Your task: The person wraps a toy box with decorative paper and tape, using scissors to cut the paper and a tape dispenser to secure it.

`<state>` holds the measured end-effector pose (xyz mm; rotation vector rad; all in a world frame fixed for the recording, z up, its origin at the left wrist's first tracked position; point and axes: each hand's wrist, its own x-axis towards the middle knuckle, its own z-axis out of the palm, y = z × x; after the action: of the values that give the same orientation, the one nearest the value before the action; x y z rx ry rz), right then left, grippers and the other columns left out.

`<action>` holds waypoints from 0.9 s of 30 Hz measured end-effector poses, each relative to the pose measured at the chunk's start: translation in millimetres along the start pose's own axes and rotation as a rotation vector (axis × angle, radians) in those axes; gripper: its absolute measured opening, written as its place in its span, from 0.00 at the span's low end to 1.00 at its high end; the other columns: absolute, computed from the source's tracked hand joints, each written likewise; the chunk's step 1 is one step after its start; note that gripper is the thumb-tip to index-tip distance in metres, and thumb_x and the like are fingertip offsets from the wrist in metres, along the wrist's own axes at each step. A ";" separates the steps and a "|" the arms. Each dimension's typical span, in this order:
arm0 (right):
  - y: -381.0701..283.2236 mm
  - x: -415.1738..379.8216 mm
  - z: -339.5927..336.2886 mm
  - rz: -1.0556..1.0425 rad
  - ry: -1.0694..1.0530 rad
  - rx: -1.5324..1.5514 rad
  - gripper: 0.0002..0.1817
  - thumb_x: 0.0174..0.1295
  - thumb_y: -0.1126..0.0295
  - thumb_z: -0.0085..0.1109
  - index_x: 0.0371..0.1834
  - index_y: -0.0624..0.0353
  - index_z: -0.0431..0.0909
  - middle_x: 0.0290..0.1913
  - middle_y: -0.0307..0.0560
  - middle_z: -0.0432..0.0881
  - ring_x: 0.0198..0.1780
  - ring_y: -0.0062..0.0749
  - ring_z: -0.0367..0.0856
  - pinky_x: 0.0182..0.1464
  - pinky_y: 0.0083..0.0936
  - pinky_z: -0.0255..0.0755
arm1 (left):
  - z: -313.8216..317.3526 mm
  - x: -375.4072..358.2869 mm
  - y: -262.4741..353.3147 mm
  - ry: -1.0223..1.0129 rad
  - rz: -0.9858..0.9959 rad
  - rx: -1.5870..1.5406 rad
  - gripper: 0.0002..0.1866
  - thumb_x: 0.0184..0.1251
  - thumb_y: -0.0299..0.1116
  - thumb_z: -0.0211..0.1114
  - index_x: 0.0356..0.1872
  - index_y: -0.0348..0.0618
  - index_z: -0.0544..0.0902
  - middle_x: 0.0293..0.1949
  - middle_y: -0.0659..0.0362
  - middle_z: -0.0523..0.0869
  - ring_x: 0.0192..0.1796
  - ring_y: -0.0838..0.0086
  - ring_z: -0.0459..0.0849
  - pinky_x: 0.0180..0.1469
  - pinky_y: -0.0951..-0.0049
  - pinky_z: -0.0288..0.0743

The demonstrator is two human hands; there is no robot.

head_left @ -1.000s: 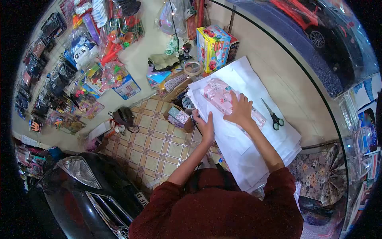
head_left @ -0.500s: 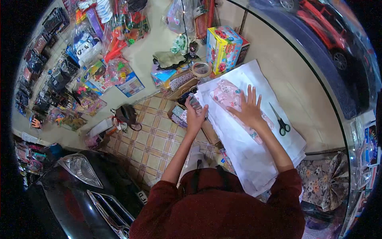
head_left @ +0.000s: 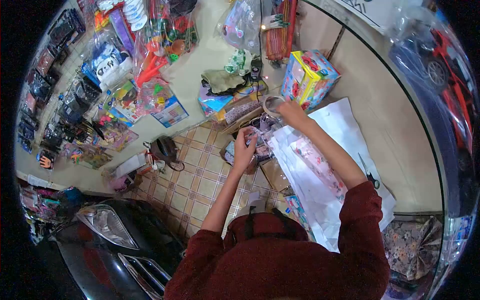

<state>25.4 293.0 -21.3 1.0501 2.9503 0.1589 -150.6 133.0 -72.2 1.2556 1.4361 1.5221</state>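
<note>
My right hand (head_left: 294, 113) is closed on the roll of tape (head_left: 273, 105) at the back edge of the white paper sheets (head_left: 334, 116). My left hand (head_left: 244, 145) is at the open box of small packets (head_left: 262, 150), its fingers bent around something clear and shiny that I cannot make out. On the sheets, under my right forearm, lies a long pink floral piece (head_left: 320, 167). Scissors with dark handles (head_left: 371, 177) rest near the right edge of the paper.
A colourful yellow and blue box (head_left: 309, 80) stands behind the paper. Bagged goods (head_left: 150, 45) hang on the wall. A black car (head_left: 100, 255) is at the lower left, and a folded floral cloth (head_left: 412, 245) lies at the lower right.
My right hand has left the pink floral piece and moved up and left to the tape roll, gripping it. My left hand stays near the box of packets. The whole view has shifted slightly.
</note>
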 end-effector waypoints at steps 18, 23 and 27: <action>-85.2 -53.3 -107.5 0.025 0.212 1.370 0.12 0.58 0.73 0.67 0.44 0.64 0.80 0.42 0.41 0.82 0.46 0.22 0.81 0.52 0.22 0.75 | -28.3 13.0 86.3 -0.208 0.219 -0.301 0.65 0.41 0.37 0.82 0.75 0.45 0.41 0.71 0.45 0.56 0.68 0.51 0.64 0.67 0.53 0.62; -102.9 -61.0 -107.7 0.016 0.149 1.485 0.10 0.58 0.73 0.66 0.42 0.64 0.80 0.41 0.41 0.82 0.46 0.23 0.81 0.52 0.23 0.74 | -38.4 12.8 92.6 -0.185 0.237 -0.186 0.66 0.39 0.35 0.82 0.76 0.50 0.40 0.69 0.47 0.58 0.69 0.55 0.65 0.67 0.55 0.63; -115.4 -63.2 -120.8 -0.056 0.185 1.426 0.10 0.60 0.72 0.65 0.43 0.64 0.79 0.41 0.42 0.82 0.46 0.23 0.81 0.51 0.22 0.74 | -51.2 11.6 95.0 -0.197 0.279 -0.061 0.63 0.40 0.34 0.81 0.76 0.50 0.44 0.67 0.50 0.61 0.66 0.60 0.69 0.66 0.57 0.67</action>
<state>-3.1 153.0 85.8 0.8824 2.9344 -2.1450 -189.9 113.2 27.0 1.5719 1.1158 1.5566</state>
